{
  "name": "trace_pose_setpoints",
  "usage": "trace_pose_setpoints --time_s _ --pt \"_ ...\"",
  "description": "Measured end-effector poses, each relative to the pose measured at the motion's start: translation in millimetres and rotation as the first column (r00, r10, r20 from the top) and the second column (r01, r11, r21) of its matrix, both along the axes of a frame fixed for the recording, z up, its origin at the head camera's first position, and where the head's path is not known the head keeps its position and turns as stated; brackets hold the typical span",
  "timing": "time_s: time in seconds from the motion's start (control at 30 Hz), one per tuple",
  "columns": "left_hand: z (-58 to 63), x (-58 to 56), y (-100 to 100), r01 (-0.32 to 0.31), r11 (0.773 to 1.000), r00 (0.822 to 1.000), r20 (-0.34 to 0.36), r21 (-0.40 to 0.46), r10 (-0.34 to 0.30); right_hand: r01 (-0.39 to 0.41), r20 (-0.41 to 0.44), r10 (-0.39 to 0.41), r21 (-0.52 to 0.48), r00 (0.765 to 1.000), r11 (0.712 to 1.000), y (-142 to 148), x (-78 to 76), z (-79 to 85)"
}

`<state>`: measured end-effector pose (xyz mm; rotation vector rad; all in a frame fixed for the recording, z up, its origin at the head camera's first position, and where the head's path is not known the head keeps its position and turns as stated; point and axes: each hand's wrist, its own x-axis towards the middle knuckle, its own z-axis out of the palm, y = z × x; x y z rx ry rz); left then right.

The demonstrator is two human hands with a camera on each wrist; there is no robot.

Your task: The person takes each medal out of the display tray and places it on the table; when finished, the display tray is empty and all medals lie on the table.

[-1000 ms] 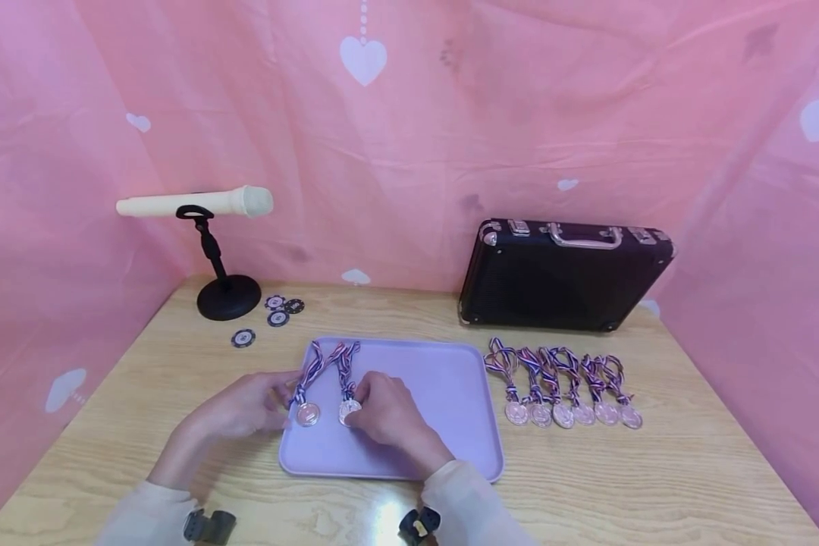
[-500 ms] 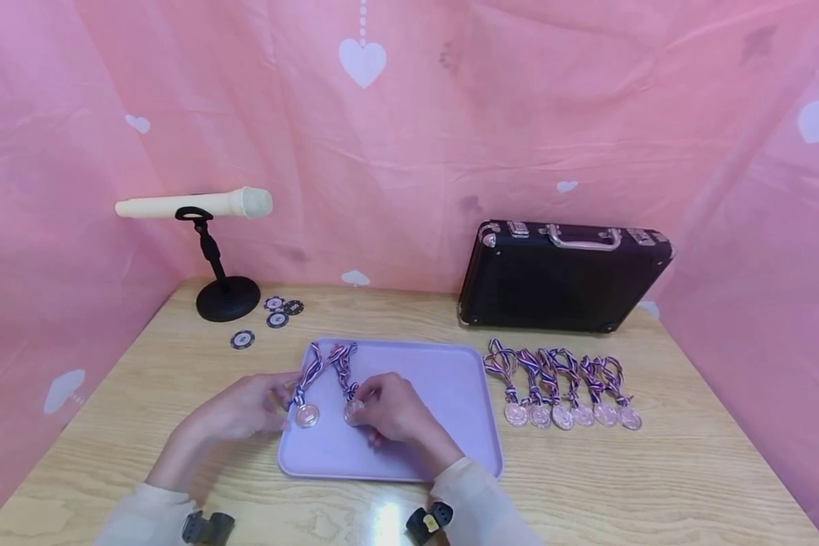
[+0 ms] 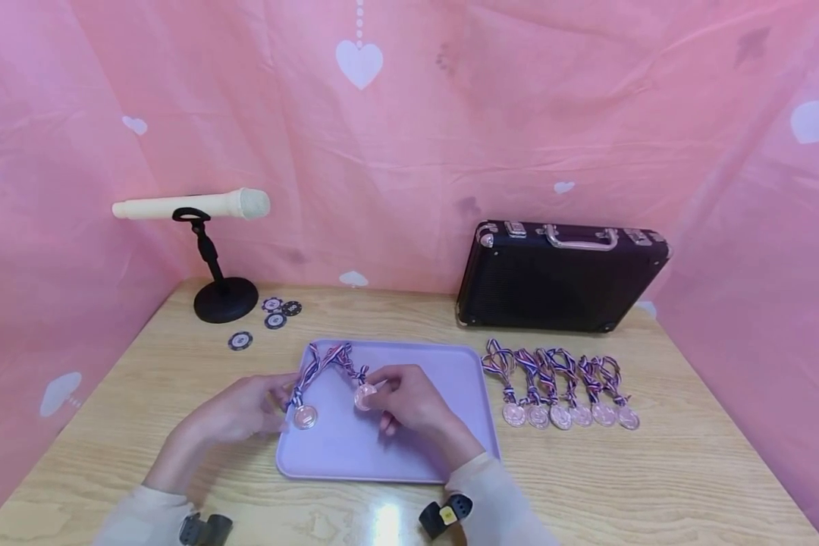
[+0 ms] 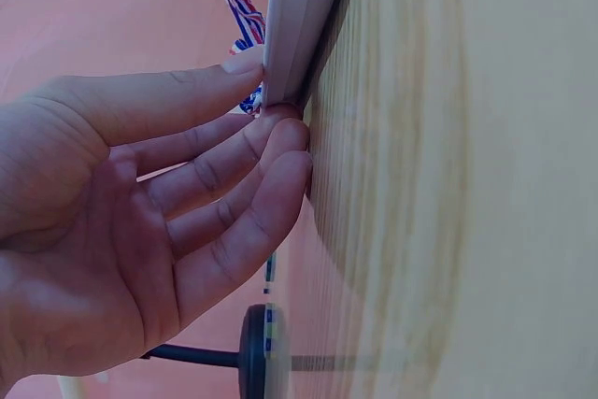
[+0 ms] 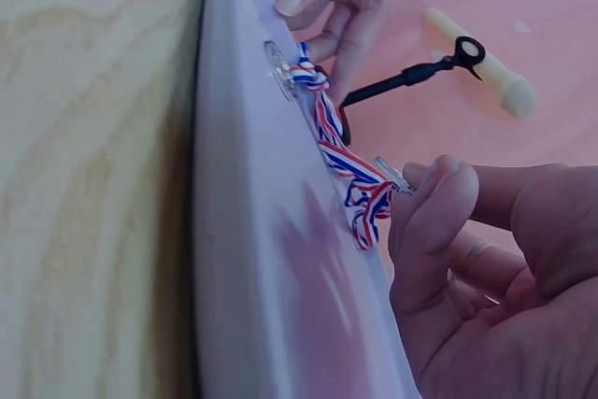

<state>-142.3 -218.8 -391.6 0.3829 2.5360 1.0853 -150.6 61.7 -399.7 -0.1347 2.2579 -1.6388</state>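
A lavender tray [image 3: 450, 379] lies on the table. My left hand [image 3: 246, 406] holds its left edge, thumb at the rim [image 4: 280, 25] and fingertips against the side. Just inside that edge lies a medal [image 3: 305, 417] with a striped red, white and blue ribbon [image 3: 310, 371]. My right hand [image 3: 412, 402] pinches the disc of a second medal [image 3: 365, 396] between thumb and fingers. In the right wrist view this disc [image 5: 392, 175] is lifted above the tray, while its ribbon [image 5: 369, 217] trails down near the first medal's ribbon.
Several ribboned medals [image 3: 561, 415] lie in a row right of the tray. Behind them stands a black case [image 3: 563, 280] with silver fittings. At the back left are a white microphone [image 3: 198, 205] on a black stand [image 3: 225, 299] and several poker chips [image 3: 275, 321].
My right hand has moved a little right and away with the second medal, whose disc is now raised off the tray, its ribbon slanting more. The left hand stays at the tray's edge.
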Motion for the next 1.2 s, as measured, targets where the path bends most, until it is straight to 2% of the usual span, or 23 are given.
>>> trace_pose_setpoints --time_s 0.5,0.77,0.9,1.2 --pt "-0.8 -0.9 0 -0.003 1.0 1.0 -0.007 -0.017 0.003 0.098 -0.013 -0.098 -0.03 0.995 0.995 34 -4.4 17.0" --pt "-0.7 -0.8 -1 0.009 1.0 1.0 -0.014 -0.006 -0.009 0.135 -0.024 -0.139 -0.126 0.99 0.983 56 -6.0 20.0" --pt "-0.8 -0.8 -1 0.012 1.0 1.0 -0.016 0.003 -0.011 0.136 -0.026 -0.139 -0.112 0.99 0.984 69 -5.7 23.6" --pt "-0.3 -2.0 0 -0.006 0.999 1.0 0.008 -0.039 0.007 0.218 -0.023 -0.222 -0.102 0.975 0.971 108 -0.5 30.6"
